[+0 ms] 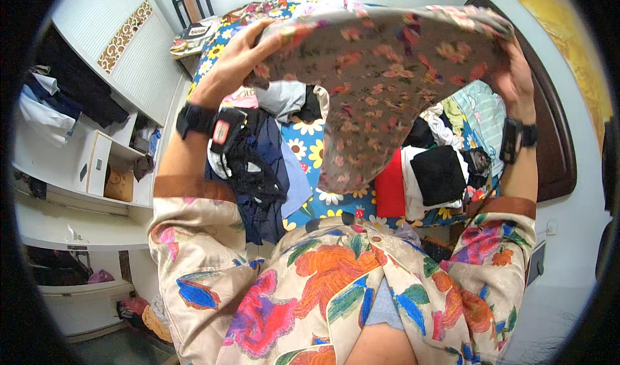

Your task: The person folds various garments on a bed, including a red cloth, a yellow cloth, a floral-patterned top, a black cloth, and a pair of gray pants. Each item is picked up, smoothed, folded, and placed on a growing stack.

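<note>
Both my hands hold up a brown-grey floral garment [378,69] above the bed, stretched wide between them. At its upper left end, my left hand [237,57] grips the cloth with thumb and fingers. My right hand [516,72] has hold of the opposite end, its fingers partly hidden by the fabric. The middle of the cloth hangs down in a blurred flap over a blue sunflower-print bedsheet [302,139]. What kind of garment it is, I cannot tell.
Dark clothes [254,166] lie heaped on the bed's left. Folded black cloth [438,176] rests on white cloth beside a red piece [390,183] at right. An open wardrobe [72,171] stands left, a dark headboard [552,122] right. A chair [193,13] is at the far left corner.
</note>
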Motion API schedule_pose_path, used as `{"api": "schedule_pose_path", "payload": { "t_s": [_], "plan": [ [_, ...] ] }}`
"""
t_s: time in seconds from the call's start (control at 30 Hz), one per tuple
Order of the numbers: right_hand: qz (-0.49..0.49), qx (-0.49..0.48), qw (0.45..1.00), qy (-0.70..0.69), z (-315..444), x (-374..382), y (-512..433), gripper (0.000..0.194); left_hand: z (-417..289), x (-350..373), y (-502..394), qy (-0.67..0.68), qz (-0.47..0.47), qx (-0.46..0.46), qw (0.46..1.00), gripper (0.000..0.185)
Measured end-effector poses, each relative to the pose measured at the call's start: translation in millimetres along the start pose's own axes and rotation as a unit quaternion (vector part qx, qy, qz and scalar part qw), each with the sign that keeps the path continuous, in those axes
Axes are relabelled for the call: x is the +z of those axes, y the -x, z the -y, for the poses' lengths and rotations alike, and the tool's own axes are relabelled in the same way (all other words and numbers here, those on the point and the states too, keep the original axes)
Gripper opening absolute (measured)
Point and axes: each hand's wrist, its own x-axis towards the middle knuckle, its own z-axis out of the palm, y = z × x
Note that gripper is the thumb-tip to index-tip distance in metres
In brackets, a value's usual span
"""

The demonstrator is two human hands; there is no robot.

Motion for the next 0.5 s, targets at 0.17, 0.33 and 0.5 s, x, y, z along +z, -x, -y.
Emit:
{"api": "schedule_pose_path", "payload": {
  "t_s": [0.17, 0.33, 0.5],
  "plan": [
    [-0.065, 0.151, 0.976, 0.14, -59, -20, 171, 0.038, 36, 59, 118, 0.146, 0.152, -0.146, 0.966, 0.022],
    [-0.158, 0.379, 0.902, 0.131, -188, -57, 351, 0.034, 87, 142, 234, -0.074, 0.195, -0.174, 0.962, 0.01],
    [-0.315, 0.543, 0.776, 0.067, -262, -77, 458, 0.034, 107, 202, 273, -0.045, 0.222, -0.24, 0.944, 0.012]
  ]
}}
